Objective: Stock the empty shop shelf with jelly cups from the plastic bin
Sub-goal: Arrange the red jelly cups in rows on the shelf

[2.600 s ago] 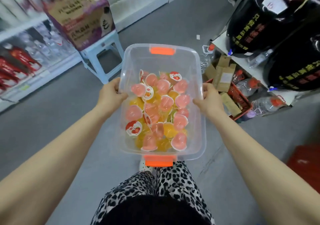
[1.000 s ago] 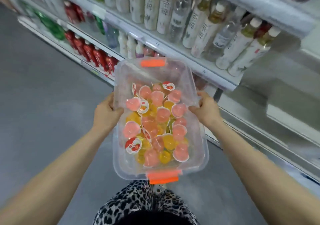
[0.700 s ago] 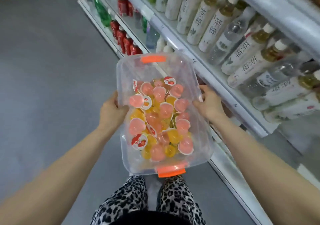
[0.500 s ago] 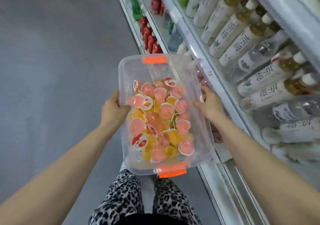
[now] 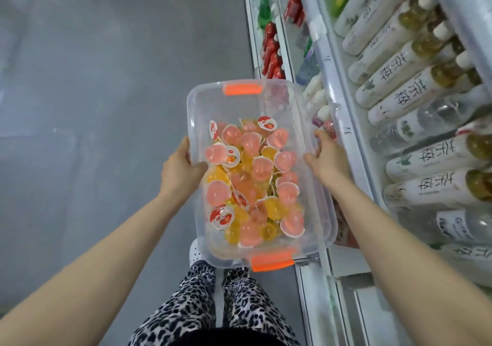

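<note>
A clear plastic bin point(image 5: 239, 105) with orange clips at both ends hangs in the air in front of me, above the floor. Inside lie several pink and yellow jelly cups point(image 5: 253, 177), some with red fruit lids. My left hand point(image 5: 178, 169) grips the bin's left rim, thumb over the edge. My right hand point(image 5: 327, 159) grips the right rim. The bin's right side is close to the shelf unit.
A white shelf unit point(image 5: 332, 97) runs along the right, packed with tea bottles point(image 5: 407, 79) and water bottles; red bottles point(image 5: 271, 52) stand lower down. Grey floor point(image 5: 93, 105) lies to the left. My legs in leopard-print trousers point(image 5: 213, 305) are below the bin.
I have turned from a stool and boxes to walk along the drinks shelves; the shelf unit has swung to my right. Both hands have kept their grip on the bin.
</note>
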